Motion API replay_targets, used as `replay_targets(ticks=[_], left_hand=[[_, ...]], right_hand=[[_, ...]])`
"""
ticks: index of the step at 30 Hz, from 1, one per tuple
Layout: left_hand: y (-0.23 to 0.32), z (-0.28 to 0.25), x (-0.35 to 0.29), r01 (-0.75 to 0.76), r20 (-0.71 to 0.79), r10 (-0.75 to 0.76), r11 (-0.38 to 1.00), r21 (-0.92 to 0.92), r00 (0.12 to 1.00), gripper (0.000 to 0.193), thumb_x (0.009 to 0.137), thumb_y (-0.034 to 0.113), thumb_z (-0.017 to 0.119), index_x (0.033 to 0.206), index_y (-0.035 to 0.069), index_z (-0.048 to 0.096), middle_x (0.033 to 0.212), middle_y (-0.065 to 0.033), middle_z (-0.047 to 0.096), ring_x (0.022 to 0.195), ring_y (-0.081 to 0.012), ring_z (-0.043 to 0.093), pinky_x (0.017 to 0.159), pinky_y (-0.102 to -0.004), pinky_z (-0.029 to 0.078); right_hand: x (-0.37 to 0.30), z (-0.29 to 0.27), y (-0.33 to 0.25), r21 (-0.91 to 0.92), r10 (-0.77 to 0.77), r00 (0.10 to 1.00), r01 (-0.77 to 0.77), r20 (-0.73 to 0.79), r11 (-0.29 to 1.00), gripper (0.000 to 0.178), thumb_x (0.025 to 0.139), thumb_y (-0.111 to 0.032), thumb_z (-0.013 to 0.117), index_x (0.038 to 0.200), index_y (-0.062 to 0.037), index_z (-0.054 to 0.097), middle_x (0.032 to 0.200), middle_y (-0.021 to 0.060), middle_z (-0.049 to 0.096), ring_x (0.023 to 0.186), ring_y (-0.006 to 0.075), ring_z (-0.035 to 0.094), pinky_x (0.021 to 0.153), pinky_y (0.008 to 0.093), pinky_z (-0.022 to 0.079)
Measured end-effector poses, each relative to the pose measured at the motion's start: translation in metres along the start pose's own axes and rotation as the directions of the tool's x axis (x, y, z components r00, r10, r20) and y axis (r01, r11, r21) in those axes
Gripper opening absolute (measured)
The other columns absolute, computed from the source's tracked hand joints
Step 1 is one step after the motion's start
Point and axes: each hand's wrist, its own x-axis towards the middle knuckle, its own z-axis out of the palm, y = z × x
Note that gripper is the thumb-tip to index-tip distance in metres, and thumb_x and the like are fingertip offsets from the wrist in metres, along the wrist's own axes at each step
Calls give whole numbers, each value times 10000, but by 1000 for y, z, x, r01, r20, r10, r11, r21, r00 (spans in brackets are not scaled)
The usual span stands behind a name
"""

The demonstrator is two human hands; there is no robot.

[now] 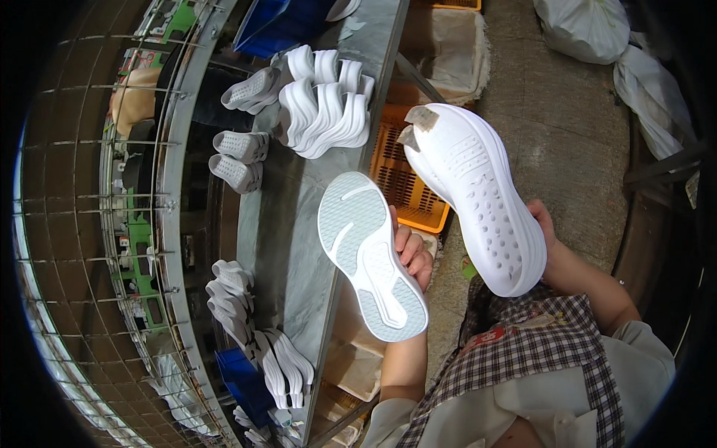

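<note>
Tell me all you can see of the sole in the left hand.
The shoe sole shows its underside: white, foam- or rubber-looking, with pale grey-green textured tread patches at forefoot and heel. Held up at a slant, its wider toe end points upper left. The left hand grips its right edge. Its top is hidden.

No legible txt or nos.

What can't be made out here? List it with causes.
Head view, all:
Part of the left hand: behind the grey-patterned sole.
Part of the right hand: behind the white sole.
The white sole's underside: turned away from the camera.
The rest of the upper blue bin: cut off by the top edge.
Part of the middle orange crate: behind the white sole.
</note>
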Motion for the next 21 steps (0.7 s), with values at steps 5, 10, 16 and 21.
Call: replay_targets(ticks=[5, 10, 16, 21], left_hand=[[-2, 16, 3, 20, -19, -19, 999, 38, 1000, 535, 919, 276, 506, 1364, 14, 365, 872, -47, 463, 719, -130, 448, 571, -225, 395], [-17, 15, -2, 171, -491, 183, 789, 590, 852, 540, 871, 322, 604, 1297, 31, 443, 1265, -135, 524, 1140, -256, 524, 938, -439, 482], [7, 8, -21, 50, -344, 188, 813, 579, 920, 531, 914, 354, 496, 1340, 54, 393, 1313, -136, 478, 1194, -253, 479, 992, -419, 430], [30, 13, -45, -111, -220, 272, 828, 550, 937, 527, 950, 380, 406, 1375, 74, 352, 1353, -137, 439, 1239, -250, 441, 1037, -402, 387]], right_hand=[[4, 14, -3, -179, -75, 997, 74, 4, 981, 672, 739, -226, 515, 1356, -16, 350, 1258, 213, 506, 1052, 335, 597, 872, 461, 531], [30, 34, 15, -679, -11, 988, 113, 153, 725, 845, 713, -174, 639, 1436, -26, 228, 1287, 200, 474, 1155, 282, 513, 980, 414, 439], [71, 53, 27, -994, 107, 989, 103, 107, 42, 659, 897, -291, 535, 1435, -32, 256, 1360, 195, 396, 1243, 248, 416, 1046, 397, 329], [166, 82, -12, -965, -329, 923, 243, 198, 100, 384, 877, -183, 577, 1227, -41, 509, 1142, 114, 543, 1014, 196, 542, 874, 318, 452]])
